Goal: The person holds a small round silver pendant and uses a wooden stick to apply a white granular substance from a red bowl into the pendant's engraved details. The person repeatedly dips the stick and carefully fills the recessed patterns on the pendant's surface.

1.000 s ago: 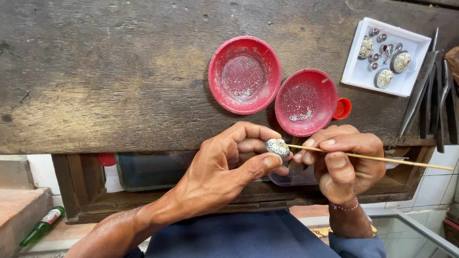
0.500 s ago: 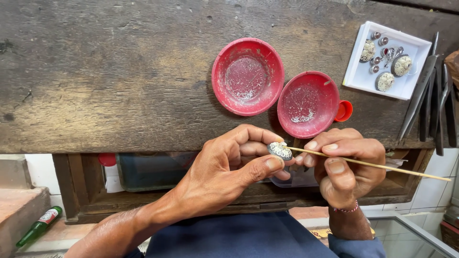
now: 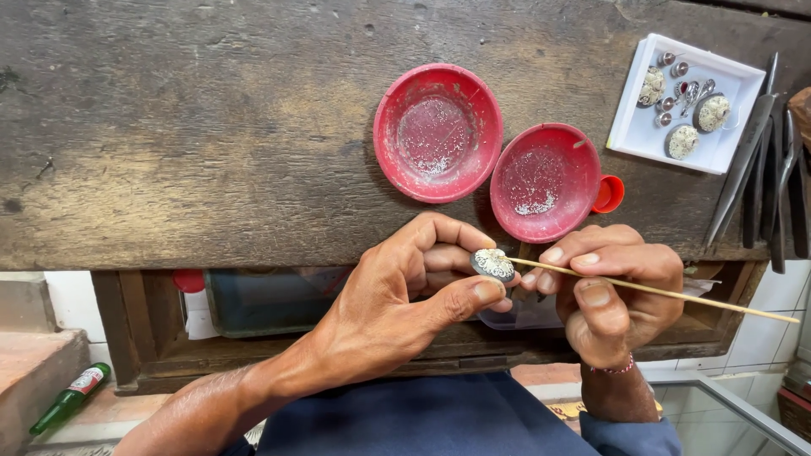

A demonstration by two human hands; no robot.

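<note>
The left hand [image 3: 405, 295] pinches a small oval ornament [image 3: 493, 264] between thumb and fingertips, just in front of the edge of the wooden bench [image 3: 186, 143]. The right hand [image 3: 612, 287] grips a thin wooden stick [image 3: 659, 290] like a pen, its tip touching the ornament's face from 3 o'clock.

The ornament's top looks already covered in pale, fine patterning, so the surface work seems well along (how much of it is complete I cannot judge at this size). At 12 o'clock from the hands sit two red bowls [image 3: 438, 131] [image 3: 545, 181], each with a thin scatter of pale grains. At 1 o'clock a white tray [image 3: 629, 135] holds several similar pieces, some ovals patterned alike.

The ornament's underside is hidden by the fingers. The metal tools [image 3: 752, 160] at 2 o'clock are cut off by the frame edge, and the stick's very tip is too fine to read.
</note>
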